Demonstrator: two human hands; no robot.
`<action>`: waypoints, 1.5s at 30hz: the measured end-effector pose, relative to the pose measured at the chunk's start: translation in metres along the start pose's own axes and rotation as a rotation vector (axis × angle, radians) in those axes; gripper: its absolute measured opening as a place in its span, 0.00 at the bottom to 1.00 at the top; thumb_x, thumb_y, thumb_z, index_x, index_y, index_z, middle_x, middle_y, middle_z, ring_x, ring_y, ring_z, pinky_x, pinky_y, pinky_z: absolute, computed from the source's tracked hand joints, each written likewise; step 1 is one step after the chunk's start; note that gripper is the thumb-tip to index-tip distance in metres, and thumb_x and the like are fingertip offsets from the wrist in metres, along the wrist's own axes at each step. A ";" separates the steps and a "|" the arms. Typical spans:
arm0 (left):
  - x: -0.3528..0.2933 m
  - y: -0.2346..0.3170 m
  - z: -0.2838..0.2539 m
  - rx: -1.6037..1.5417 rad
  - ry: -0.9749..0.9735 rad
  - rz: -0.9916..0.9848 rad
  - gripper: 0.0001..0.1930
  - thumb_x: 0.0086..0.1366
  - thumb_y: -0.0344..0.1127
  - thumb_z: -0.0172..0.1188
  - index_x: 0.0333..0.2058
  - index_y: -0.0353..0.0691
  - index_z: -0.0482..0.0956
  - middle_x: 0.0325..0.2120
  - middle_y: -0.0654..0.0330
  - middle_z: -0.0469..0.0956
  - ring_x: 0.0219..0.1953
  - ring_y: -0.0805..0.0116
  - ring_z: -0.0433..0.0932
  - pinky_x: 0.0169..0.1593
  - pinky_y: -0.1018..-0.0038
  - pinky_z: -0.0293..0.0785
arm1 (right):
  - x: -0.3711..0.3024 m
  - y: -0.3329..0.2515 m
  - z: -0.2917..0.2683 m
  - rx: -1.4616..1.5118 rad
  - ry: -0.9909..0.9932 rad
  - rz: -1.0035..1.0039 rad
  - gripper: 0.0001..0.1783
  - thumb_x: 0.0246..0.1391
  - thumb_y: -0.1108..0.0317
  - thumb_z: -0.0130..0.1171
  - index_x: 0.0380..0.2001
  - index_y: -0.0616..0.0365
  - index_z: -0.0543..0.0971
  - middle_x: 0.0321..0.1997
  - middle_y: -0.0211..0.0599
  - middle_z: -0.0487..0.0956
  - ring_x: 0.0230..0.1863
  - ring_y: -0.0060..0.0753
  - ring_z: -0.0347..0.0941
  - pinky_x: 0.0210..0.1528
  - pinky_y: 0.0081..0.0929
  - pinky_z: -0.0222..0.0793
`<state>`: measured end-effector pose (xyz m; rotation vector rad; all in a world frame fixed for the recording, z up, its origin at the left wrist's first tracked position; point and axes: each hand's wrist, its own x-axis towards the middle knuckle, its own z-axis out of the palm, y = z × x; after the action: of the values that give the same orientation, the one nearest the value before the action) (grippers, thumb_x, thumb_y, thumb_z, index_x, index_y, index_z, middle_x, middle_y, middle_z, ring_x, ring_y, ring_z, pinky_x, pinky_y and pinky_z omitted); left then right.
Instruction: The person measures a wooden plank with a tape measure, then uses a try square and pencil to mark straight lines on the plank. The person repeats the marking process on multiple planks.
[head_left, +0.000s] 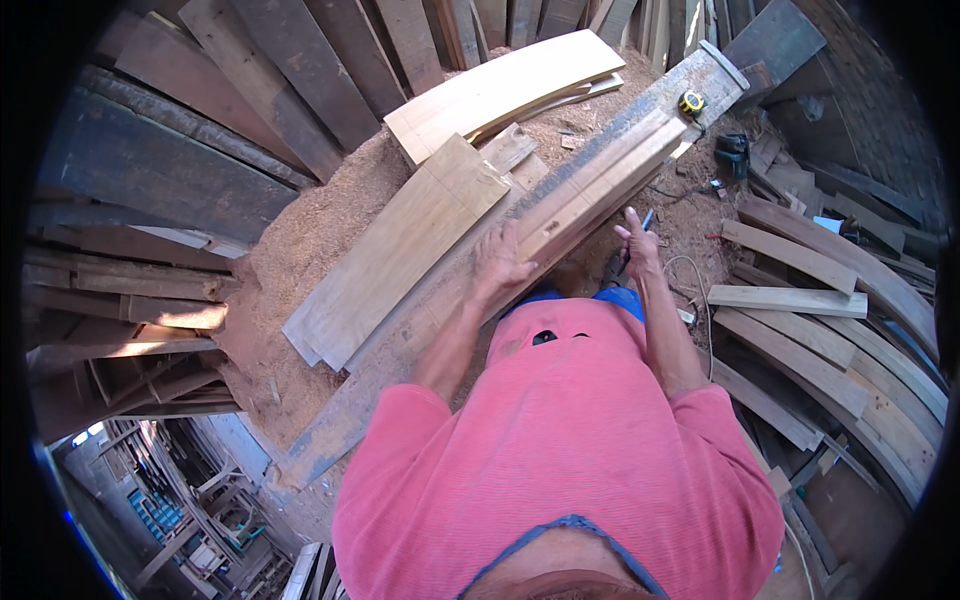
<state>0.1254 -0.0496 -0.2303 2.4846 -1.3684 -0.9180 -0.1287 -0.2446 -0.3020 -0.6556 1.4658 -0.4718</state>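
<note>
Clock read from mid-view, 12 straight ahead; nearest, at 5 to 6, the wearer's pink shirt, blue trim at the neck; left hand, just off centre toward 12, palm down and part spread over the near end of the beam, touching it; cannot tell how firmly it grips; right hand, at 2, beside the beam and apart from it, fingers half curled about a slim blue tool that juts up past them; its kind is too small to tell; beam runs out from the left hand toward 1:30, lying along the right-hand edge of the bench, a small dark mark on its upper face; bench itself slants from 7 or 8 up to 1:30; at 10, pale boards lie along the bench's left side; cable loops at 3, right of the right forearm; tape measure, yellow and black, sits near the beam's far end at 1:30; green power tool at 2, beyond the right hand; sawdust heaped at 9 to 10; curved boards stacked at 12; more curved timber piled at 3 to 4; farthest, planks leaning in a row, 10 round to 12.
</note>
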 end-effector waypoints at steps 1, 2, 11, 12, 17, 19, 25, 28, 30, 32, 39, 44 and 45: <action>-0.010 0.007 0.011 0.066 0.077 0.022 0.53 0.51 0.51 0.79 0.70 0.39 0.61 0.57 0.42 0.72 0.63 0.41 0.70 0.68 0.46 0.64 | -0.002 -0.004 0.012 -0.020 -0.008 -0.013 0.34 0.56 0.34 0.75 0.25 0.58 0.80 0.18 0.25 0.71 0.14 0.19 0.63 0.16 0.25 0.57; -0.018 0.011 0.019 0.097 0.109 0.041 0.54 0.51 0.52 0.79 0.71 0.40 0.60 0.58 0.43 0.72 0.63 0.42 0.70 0.67 0.46 0.64 | -0.005 -0.008 0.024 -0.057 -0.010 -0.033 0.34 0.54 0.33 0.76 0.24 0.56 0.78 0.17 0.27 0.72 0.13 0.21 0.62 0.15 0.26 0.57; -0.011 -0.015 0.033 -0.066 0.218 0.129 0.48 0.71 0.65 0.59 0.75 0.38 0.55 0.63 0.40 0.72 0.64 0.39 0.70 0.69 0.43 0.64 | 0.005 -0.006 0.045 -0.269 -0.085 -0.136 0.29 0.55 0.41 0.77 0.28 0.55 0.77 0.17 0.27 0.71 0.14 0.24 0.65 0.16 0.29 0.60; -0.007 -0.016 0.033 -0.058 0.209 0.129 0.45 0.72 0.63 0.59 0.75 0.39 0.56 0.63 0.39 0.73 0.63 0.37 0.73 0.67 0.44 0.67 | 0.008 -0.002 0.040 -0.251 -0.121 -0.146 0.28 0.55 0.42 0.77 0.29 0.55 0.76 0.17 0.28 0.72 0.15 0.24 0.66 0.17 0.30 0.61; 0.010 -0.017 0.012 -0.063 0.145 0.103 0.40 0.73 0.60 0.61 0.74 0.43 0.61 0.59 0.37 0.80 0.58 0.33 0.80 0.60 0.45 0.77 | 0.020 0.011 0.032 -0.193 -0.116 -0.173 0.27 0.58 0.39 0.74 0.31 0.54 0.82 0.18 0.26 0.73 0.12 0.20 0.61 0.14 0.26 0.58; 0.014 -0.020 0.003 -0.070 0.099 0.113 0.41 0.71 0.61 0.63 0.73 0.44 0.64 0.59 0.37 0.80 0.59 0.33 0.80 0.61 0.45 0.77 | 0.028 0.011 0.030 -0.189 -0.129 -0.150 0.27 0.57 0.38 0.74 0.29 0.53 0.82 0.18 0.26 0.72 0.12 0.21 0.62 0.14 0.26 0.57; 0.021 -0.023 -0.009 -0.030 0.002 0.094 0.44 0.63 0.59 0.73 0.70 0.44 0.66 0.58 0.40 0.81 0.58 0.35 0.81 0.61 0.47 0.77 | 0.014 -0.002 0.049 -0.304 0.007 -0.135 0.29 0.55 0.37 0.75 0.23 0.51 0.80 0.14 0.23 0.68 0.12 0.23 0.63 0.16 0.30 0.57; 0.023 -0.030 -0.007 -0.023 0.002 0.100 0.44 0.60 0.55 0.77 0.69 0.44 0.66 0.57 0.41 0.81 0.57 0.36 0.81 0.59 0.48 0.78 | 0.001 -0.011 0.056 -0.253 -0.006 -0.205 0.30 0.54 0.36 0.76 0.24 0.54 0.81 0.15 0.25 0.70 0.14 0.22 0.64 0.17 0.29 0.56; 0.024 -0.026 -0.008 -0.013 -0.008 0.094 0.45 0.59 0.53 0.78 0.68 0.44 0.66 0.56 0.40 0.81 0.56 0.36 0.82 0.58 0.48 0.79 | 0.008 -0.006 0.058 -0.321 0.106 -0.320 0.33 0.52 0.35 0.77 0.26 0.59 0.82 0.19 0.33 0.76 0.19 0.28 0.71 0.22 0.32 0.64; 0.024 -0.017 -0.012 -0.003 -0.033 0.067 0.45 0.58 0.50 0.80 0.68 0.43 0.66 0.55 0.40 0.82 0.56 0.36 0.82 0.57 0.48 0.79 | 0.017 -0.003 0.060 -0.444 0.251 -0.379 0.36 0.51 0.35 0.77 0.28 0.64 0.83 0.25 0.42 0.82 0.26 0.34 0.77 0.30 0.36 0.72; 0.021 -0.017 -0.016 0.020 -0.042 0.039 0.45 0.57 0.51 0.80 0.68 0.44 0.67 0.52 0.39 0.83 0.54 0.35 0.83 0.56 0.48 0.80 | -0.005 -0.022 0.078 -0.547 0.297 -0.281 0.40 0.50 0.41 0.77 0.42 0.75 0.80 0.43 0.59 0.85 0.48 0.56 0.84 0.56 0.44 0.78; 0.038 -0.031 -0.020 -0.062 -0.197 0.036 0.51 0.53 0.57 0.82 0.71 0.45 0.67 0.54 0.37 0.82 0.55 0.35 0.83 0.59 0.48 0.79 | -0.002 -0.013 0.048 -0.089 0.083 -0.219 0.20 0.54 0.52 0.76 0.26 0.59 0.85 0.24 0.35 0.82 0.21 0.29 0.76 0.22 0.31 0.68; 0.040 -0.037 -0.014 -0.113 -0.205 0.034 0.53 0.53 0.58 0.82 0.72 0.46 0.66 0.55 0.36 0.82 0.56 0.35 0.83 0.61 0.49 0.78 | -0.001 -0.006 0.039 -0.096 0.127 -0.077 0.14 0.56 0.55 0.74 0.29 0.53 0.84 0.21 0.26 0.76 0.16 0.20 0.66 0.16 0.25 0.58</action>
<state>0.1761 -0.0629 -0.2520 2.3308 -1.3695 -1.2348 -0.0893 -0.2438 -0.2973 -0.7719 1.5954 -0.5122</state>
